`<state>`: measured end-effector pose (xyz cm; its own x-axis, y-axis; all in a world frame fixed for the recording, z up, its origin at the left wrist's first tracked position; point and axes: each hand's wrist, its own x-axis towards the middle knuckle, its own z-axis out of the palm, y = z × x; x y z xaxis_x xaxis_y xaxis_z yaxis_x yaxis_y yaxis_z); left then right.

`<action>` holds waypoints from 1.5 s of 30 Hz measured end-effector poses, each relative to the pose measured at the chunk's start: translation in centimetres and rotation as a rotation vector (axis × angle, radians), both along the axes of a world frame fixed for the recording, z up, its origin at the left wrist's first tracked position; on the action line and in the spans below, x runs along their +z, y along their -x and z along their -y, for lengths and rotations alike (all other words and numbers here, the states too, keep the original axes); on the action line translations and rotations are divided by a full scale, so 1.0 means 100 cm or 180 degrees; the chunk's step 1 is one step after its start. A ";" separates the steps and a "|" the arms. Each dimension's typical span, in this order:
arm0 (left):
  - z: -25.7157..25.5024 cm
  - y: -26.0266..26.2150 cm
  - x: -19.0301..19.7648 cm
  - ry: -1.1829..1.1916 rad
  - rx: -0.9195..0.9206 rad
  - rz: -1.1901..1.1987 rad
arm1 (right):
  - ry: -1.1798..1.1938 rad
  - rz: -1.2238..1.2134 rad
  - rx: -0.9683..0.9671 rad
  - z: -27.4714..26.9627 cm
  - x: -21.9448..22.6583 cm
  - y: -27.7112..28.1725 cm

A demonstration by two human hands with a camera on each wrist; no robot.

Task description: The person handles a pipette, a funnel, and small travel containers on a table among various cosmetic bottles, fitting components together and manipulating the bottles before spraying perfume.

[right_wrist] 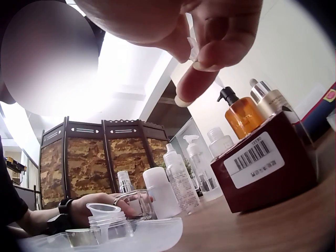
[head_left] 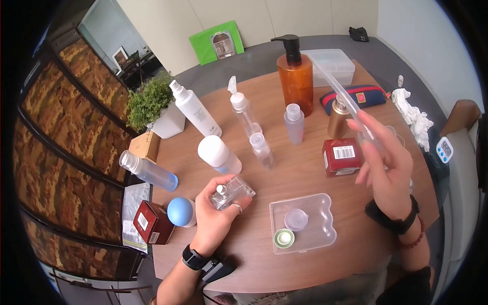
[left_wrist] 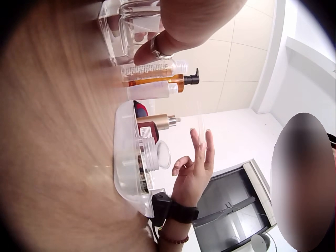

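Observation:
A clear, square-cornered glass bottle (head_left: pixel 241 189) with a small white nozzle on top is gripped in my left hand (head_left: pixel 216 221), low over the table. The thumb wears a ring and presses along the bottle's near side. My right hand (head_left: pixel 391 175) is raised at the right, pinching a long translucent plastic pipette (head_left: pixel 335 84) that slants up and away to the left. Part of the pipette's lower end is hidden behind the fingers. Between the hands lies a shallow clear tray (head_left: pixel 317 231) with a small clear jar (head_left: pixel 296 219) and a green-rimmed round cap (head_left: pixel 283 238) in it.
Beyond my left hand stand a white-capped bottle (head_left: pixel 216 150), small clear bottles (head_left: pixel 262 152) and a white spray bottle (head_left: pixel 198 114). An amber pump bottle (head_left: pixel 296 81) is at the back. Red boxes (head_left: pixel 341 157) and a blue-domed container (head_left: pixel 181 211) flank the hands.

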<state>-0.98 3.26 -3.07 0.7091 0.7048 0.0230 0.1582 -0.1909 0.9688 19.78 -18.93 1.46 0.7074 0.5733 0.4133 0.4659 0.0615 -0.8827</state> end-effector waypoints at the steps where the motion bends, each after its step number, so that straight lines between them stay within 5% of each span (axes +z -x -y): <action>1: 0.000 0.000 0.000 -0.0005 0.0009 -0.0006 | -0.0008 0.0083 0.0022 0.001 -0.001 0.000; 45: 0.004 -0.001 0.005 0.0189 0.0031 -0.0057 | -0.0063 0.0543 -0.0047 -0.001 -0.010 0.001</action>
